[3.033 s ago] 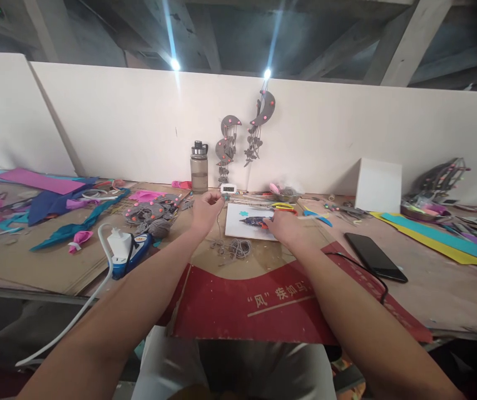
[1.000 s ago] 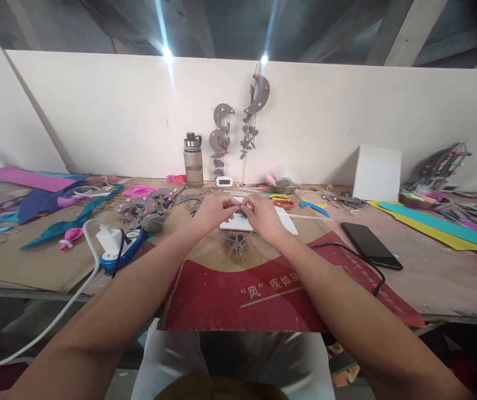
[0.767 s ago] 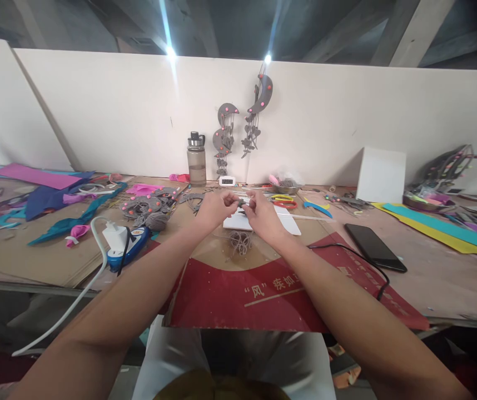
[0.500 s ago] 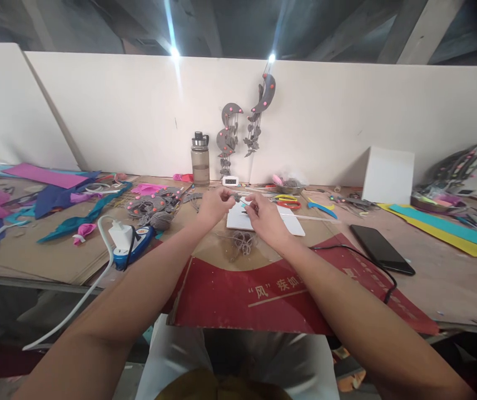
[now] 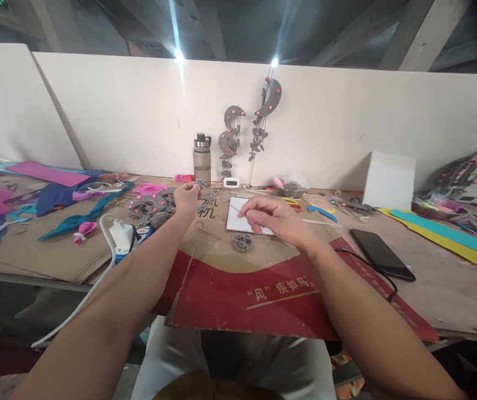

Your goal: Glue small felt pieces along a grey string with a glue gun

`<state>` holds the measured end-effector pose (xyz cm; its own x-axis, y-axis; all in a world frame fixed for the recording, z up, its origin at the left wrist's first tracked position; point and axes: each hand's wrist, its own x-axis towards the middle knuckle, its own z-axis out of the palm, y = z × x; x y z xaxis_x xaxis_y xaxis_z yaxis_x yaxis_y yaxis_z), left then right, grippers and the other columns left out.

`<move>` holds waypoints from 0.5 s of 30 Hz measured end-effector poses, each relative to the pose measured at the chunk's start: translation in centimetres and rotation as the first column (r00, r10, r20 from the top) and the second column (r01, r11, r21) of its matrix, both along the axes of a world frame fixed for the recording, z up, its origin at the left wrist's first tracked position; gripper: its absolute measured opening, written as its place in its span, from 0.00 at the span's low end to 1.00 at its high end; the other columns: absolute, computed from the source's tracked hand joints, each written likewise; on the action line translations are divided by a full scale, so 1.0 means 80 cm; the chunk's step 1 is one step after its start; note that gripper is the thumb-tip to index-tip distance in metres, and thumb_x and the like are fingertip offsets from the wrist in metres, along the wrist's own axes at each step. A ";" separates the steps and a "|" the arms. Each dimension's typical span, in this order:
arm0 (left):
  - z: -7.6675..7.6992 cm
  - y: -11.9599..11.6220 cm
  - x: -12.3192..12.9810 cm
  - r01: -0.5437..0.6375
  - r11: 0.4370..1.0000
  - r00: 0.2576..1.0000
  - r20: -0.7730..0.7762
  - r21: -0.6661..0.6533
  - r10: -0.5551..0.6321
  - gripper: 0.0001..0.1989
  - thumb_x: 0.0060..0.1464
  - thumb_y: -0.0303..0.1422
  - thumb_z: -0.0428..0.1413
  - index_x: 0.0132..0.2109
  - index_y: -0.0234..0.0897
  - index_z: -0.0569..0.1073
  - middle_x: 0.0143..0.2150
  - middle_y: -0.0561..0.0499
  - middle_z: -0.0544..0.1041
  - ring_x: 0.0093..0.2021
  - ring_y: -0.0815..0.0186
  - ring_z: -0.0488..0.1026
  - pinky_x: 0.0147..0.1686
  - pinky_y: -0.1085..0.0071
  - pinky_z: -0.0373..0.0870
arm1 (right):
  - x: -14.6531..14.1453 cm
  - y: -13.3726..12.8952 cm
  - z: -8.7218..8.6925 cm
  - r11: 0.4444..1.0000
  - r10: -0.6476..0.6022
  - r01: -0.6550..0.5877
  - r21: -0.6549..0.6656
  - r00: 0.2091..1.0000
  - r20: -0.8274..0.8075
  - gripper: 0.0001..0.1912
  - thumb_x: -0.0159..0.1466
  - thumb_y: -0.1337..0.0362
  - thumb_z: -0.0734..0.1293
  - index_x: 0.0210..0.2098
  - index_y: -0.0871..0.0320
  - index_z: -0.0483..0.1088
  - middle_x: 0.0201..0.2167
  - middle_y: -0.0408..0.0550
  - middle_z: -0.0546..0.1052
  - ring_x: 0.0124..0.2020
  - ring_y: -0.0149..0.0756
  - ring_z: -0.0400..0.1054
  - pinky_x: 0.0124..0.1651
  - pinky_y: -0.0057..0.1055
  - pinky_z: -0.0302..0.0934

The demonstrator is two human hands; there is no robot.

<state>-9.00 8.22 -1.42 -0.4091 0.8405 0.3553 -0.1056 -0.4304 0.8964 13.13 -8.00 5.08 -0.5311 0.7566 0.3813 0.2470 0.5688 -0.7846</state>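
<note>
My left hand [image 5: 188, 198] is pinched on a small grey felt piece [image 5: 200, 182], just in front of the water bottle [image 5: 202, 161]. Over the white board [image 5: 235, 221], my right hand [image 5: 267, 215] has its fingers curled round a thin, needle-like tool [image 5: 235, 208], whose tip points up and left. Below the hands, a loose coil of grey yarn [image 5: 242, 241] lies on the brown and red cardboard [image 5: 238, 300]. A thin strand runs leftward from the coil. Beside my left wrist rests a heap of grey felt pieces with pink dots [image 5: 149, 205].
A power strip [image 5: 143, 234] with a white cable sits left. A black phone [image 5: 382, 254] and its cord lie right. Behind are scissors [image 5: 292, 203], a small white clock [image 5: 231, 183] and a bowl [image 5: 291, 190]. Grey crescent hangings [image 5: 269, 99] hang on the wall.
My left hand has moved left with the grey piece, away from my right hand. My right hand has turned and shifted slightly right and down. The yarn coil now looks rounder and tighter.
</note>
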 end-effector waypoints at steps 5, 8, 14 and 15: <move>0.002 -0.009 0.009 0.047 0.997 0.999 -0.012 0.068 -0.046 0.03 0.44 0.29 0.54 0.28 0.32 0.70 0.21 0.54 0.68 0.20 0.75 0.63 0.20 0.79 0.61 | 0.018 0.003 0.009 0.984 0.162 -0.138 -0.114 0.958 0.238 0.26 0.63 0.46 0.55 0.31 0.59 0.75 0.35 0.50 0.77 0.37 0.34 0.70 0.43 0.32 0.62; 0.005 -0.018 0.016 0.122 0.990 0.992 -0.041 0.074 -0.119 0.04 0.44 0.29 0.54 0.29 0.33 0.70 0.20 0.55 0.67 0.19 0.75 0.62 0.18 0.79 0.59 | 0.037 0.029 -0.002 0.967 -0.222 0.244 -0.067 0.946 0.236 0.30 0.65 0.44 0.50 0.34 0.59 0.73 0.33 0.52 0.77 0.30 0.34 0.70 0.34 0.30 0.62; 0.016 -0.036 0.027 0.214 0.970 0.977 -0.024 0.120 -0.213 0.04 0.45 0.30 0.55 0.30 0.33 0.71 0.20 0.57 0.65 0.19 0.77 0.60 0.19 0.79 0.58 | 0.068 0.073 -0.032 0.696 -0.612 0.653 0.299 0.322 0.722 0.20 0.59 0.49 0.62 0.27 0.62 0.72 0.32 0.59 0.76 0.35 0.43 0.70 0.33 0.32 0.58; 0.017 -0.038 0.029 0.228 0.966 0.974 -0.025 0.124 -0.227 0.04 0.45 0.31 0.55 0.29 0.33 0.70 0.20 0.57 0.65 0.18 0.77 0.59 0.19 0.79 0.58 | 0.068 0.076 -0.038 0.713 -0.566 0.648 0.268 0.305 0.766 0.20 0.57 0.49 0.63 0.28 0.62 0.72 0.32 0.60 0.76 0.35 0.44 0.70 0.32 0.31 0.57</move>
